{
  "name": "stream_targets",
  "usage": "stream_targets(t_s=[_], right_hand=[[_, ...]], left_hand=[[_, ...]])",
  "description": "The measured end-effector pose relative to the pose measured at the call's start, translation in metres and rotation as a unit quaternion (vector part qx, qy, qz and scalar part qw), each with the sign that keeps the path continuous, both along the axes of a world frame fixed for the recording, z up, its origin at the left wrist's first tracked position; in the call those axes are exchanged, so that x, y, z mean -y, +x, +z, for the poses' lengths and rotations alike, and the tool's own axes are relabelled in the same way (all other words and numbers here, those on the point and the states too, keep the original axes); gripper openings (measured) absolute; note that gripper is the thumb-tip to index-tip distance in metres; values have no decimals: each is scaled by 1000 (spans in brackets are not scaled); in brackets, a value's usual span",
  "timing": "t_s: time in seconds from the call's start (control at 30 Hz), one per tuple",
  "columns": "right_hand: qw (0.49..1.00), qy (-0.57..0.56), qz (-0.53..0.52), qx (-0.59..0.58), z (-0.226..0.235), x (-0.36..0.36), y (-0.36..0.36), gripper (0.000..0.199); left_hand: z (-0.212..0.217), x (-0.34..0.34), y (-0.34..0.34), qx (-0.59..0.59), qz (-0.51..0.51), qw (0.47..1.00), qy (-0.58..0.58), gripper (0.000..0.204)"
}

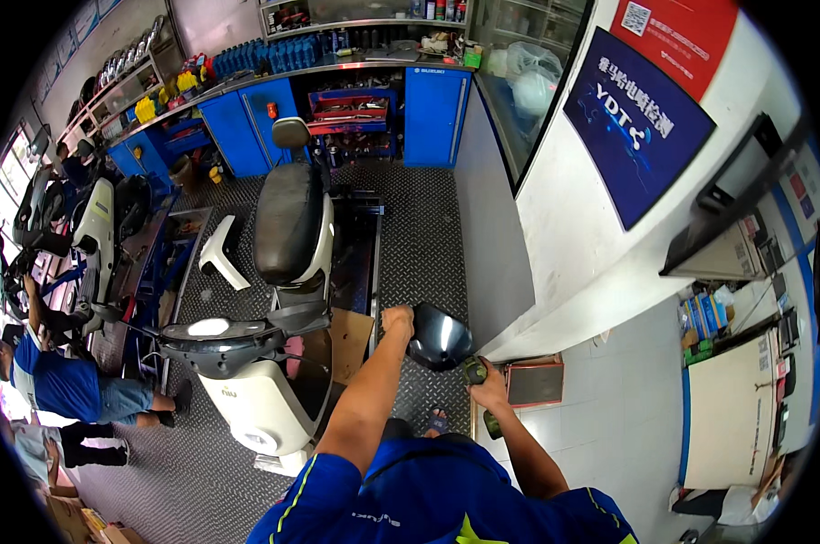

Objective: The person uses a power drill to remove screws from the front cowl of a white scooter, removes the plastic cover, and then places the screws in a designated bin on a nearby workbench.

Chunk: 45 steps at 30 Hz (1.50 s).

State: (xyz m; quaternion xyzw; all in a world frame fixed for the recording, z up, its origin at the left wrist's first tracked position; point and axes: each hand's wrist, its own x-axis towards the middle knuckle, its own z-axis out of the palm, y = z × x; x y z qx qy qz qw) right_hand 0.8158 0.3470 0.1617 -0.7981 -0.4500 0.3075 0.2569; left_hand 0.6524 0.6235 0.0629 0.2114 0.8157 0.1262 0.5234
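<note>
Head view: person holds a dark glossy scooter panel over the checker-plate floor, tool in the other hand.

Left hand (397, 320) is fisted on the top-left edge of the black panel (440, 337); right hand (490, 390) is wrapped around a dark green power tool (476, 371) just below the panel's lower right edge. The panel hangs between the white scooter (265, 363) and the white counter wall (555, 272). Risks, as I judge them: the one-handed hold could slip and drop the panel onto the floor; the tool tip sits near the glossy face and could scratch it. Signs: dark blue rectangular poster (636, 122) on the counter wall, red one (686, 36) above it at the top edge. Flat cardboard (351, 340) lies on the floor by the scooter; a red-rimmed tray (535, 383) sits at the wall's base. Blue bottles (247, 56) line the back bench.
</note>
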Motion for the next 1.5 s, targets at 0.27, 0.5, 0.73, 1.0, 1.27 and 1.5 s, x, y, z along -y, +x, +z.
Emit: stream_targets(t_s=[0.27,0.5,0.73,1.0,1.27,1.5], right_hand=[[998,-38,42,9,-28,-152,39,79],[997,-82,-1,3,-48,-297,70,74],[996,-77,-32,-42,-44,-454,97,78],[997,-40,-5,-58,-18,-632,115,78],[991,-82,32,-103,-46,-841,171,78],[989,-61,101,-92,-6,-1010,203,83]], left_hand=[[-13,-164,1,-23,292,950,-110,24],[61,-278,38,36,388,921,-2,19],[56,-428,19,16,479,876,-55,23],[-41,-627,-41,41,412,909,-35,25],[21,-817,-19,-22,333,942,-24,25],[96,-992,-18,-5,306,948,-84,37]])
